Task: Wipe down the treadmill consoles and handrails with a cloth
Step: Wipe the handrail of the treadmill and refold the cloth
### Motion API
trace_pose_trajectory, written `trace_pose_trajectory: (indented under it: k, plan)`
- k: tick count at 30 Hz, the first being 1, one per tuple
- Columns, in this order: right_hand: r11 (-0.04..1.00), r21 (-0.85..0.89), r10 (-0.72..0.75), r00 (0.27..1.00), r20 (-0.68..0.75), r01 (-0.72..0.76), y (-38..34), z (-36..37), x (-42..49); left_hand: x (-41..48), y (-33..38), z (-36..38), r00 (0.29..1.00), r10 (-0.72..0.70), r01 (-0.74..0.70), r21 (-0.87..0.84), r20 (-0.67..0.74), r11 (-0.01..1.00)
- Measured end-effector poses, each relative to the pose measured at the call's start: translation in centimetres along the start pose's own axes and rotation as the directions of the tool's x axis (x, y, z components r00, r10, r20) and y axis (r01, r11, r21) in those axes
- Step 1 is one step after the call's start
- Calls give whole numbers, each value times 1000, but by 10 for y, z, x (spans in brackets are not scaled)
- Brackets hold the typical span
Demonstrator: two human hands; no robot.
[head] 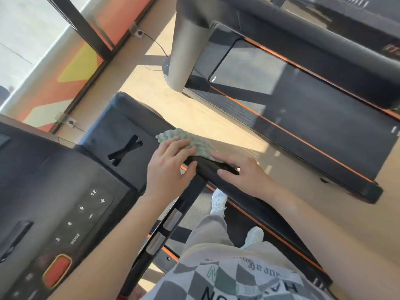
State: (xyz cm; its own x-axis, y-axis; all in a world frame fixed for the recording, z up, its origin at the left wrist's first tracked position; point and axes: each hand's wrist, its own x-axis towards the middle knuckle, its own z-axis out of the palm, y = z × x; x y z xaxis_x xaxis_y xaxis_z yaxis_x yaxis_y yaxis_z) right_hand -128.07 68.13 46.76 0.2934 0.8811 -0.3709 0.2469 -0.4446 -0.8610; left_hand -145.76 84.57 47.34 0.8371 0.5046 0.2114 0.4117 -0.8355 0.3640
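Note:
A green and white patterned cloth (pixel 190 142) lies over the right end of the black treadmill console (pixel 65 187), where the black handrail (pixel 218 176) joins it. My left hand (pixel 171 163) lies flat on the cloth with straight fingers, thumb against the handrail. My right hand (pixel 240 173) rests on the handrail just right of it, fingers extended over the rail, fingertips touching the cloth's edge. The console shows numbered buttons (pixel 86 213) and a red stop button (pixel 57 270).
A second treadmill (pixel 303 118) with orange trim stands to the right, its grey upright post (pixel 186 46) near the top. Wooden floor (pixel 194 107) lies between the machines. A window wall with black frames (pixel 82 29) runs at the left. My white shoes (pixel 218 201) stand on the belt.

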Motion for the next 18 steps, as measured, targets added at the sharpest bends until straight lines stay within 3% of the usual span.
trace_pose_trajectory:
  k: [6,11,13,18]
  plan:
    - [997,72,32,997,-72,-27,3,-11,-18,-39,52,25,962,-244,230,-118,-125,966]
    - [1000,16,-26,1000,17,26,-9,-7,6,-42,67,27,803,-576,483,-400,-153,779]
    - [999,3,-48,998,42,48,-16,-5,19,-40,68,30,752,-641,520,-461,-153,720]
    - [997,-41,-63,998,8,63,-15,-10,28,-35,80,41,708,-682,514,-530,-182,675]
